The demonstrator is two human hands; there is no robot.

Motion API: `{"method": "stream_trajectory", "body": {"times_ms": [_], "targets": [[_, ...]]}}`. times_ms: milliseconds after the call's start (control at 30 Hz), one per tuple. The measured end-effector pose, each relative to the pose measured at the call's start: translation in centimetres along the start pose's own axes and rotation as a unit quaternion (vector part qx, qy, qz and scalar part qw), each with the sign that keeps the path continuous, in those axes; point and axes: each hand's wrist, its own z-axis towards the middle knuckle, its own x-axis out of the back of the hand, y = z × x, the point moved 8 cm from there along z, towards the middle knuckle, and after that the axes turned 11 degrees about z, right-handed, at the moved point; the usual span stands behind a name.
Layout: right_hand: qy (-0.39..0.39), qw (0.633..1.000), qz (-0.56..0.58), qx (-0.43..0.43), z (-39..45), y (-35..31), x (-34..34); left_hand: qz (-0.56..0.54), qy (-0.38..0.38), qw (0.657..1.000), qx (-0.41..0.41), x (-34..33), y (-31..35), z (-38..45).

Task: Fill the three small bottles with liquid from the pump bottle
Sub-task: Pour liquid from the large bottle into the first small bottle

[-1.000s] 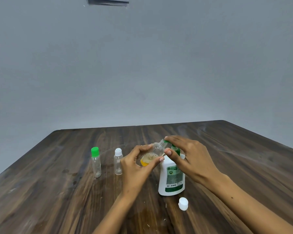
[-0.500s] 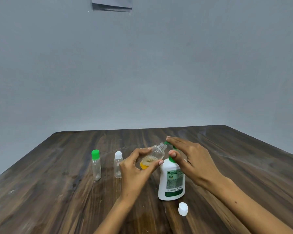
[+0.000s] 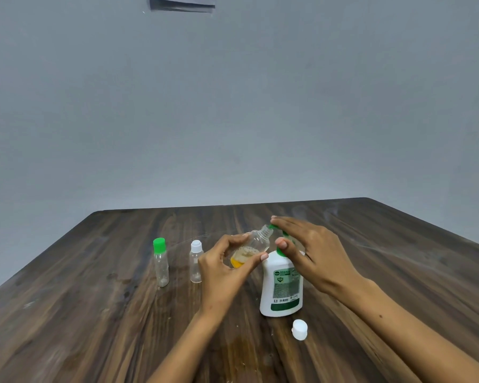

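My left hand grips a small clear bottle, uncapped and tilted, with its mouth against the green nozzle of the white pump bottle. A little yellow liquid lies in its lower end. My right hand rests flat on the green pump head with straight fingers. Two more small clear bottles stand to the left: one with a green cap, one with a white cap. A loose white cap lies in front of the pump bottle.
All of this is on a dark wooden table whose far edge meets a plain grey wall. A wet stain marks the wood near my left forearm.
The pump head and my right hand have risen slightly. The view has shifted a little. The small bottle stays at the nozzle.
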Motion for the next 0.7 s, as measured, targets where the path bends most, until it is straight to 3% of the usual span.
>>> {"method": "stream_trajectory", "body": {"times_ms": [700], "targets": [[0.007,1.000,0.014,0.001,0.05,0.02,0.09,0.012,-0.007,1.000,0.004,-0.08,0.18,-0.10]]}}
